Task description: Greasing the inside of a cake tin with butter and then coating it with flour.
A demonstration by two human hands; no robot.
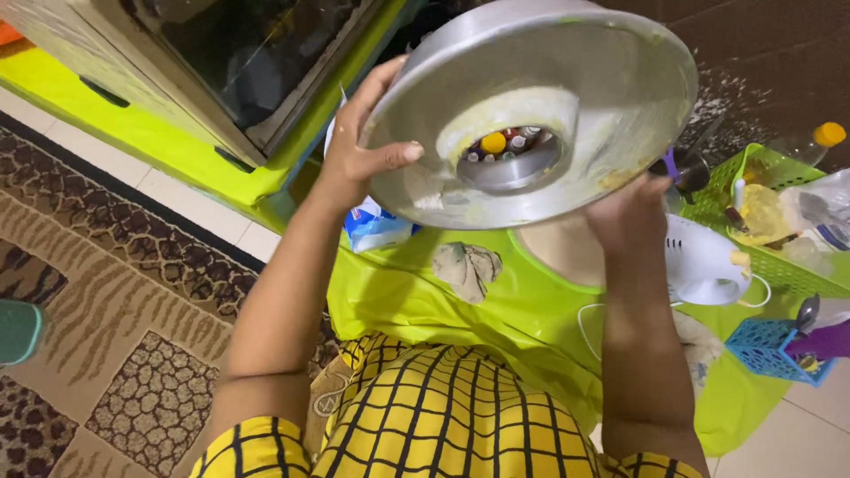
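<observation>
Nearest the camera is the person's lap in yellow cloth with a black grid point(443, 416), and from it both bare forearms rise toward a round metal ring-shaped cake pan point(567, 80), held up off the floor and tilted so its inside faces the camera. The left hand point(359, 146) grips the pan's left rim, thumb lying across the inner face and fingers curled around the outer edge. The right hand point(630, 212) holds the lower right rim; its fingers wrap behind the metal, so only the back of the hand and knuckles show. The pan's inner wall is smeared with pale batter or grease, and small bottles with coloured caps point(505, 143) show through its centre hole. Below the pan a lime-green plastic sheet point(425, 301) covers the floor, with a crumpled brownish rag point(467, 268) lying on it and a blue and white packet point(374, 227) beside the left wrist. To the right sit a white electric hand mixer point(704, 261), a small blue basket point(766, 347), and a green plastic basket point(779, 265) holding bags and an orange-capped bottle point(819, 140). On the left lies an animal-print carpet point(115, 292) over pale tiles, and farther off stands an oven with a dark glass door point(257, 53).
</observation>
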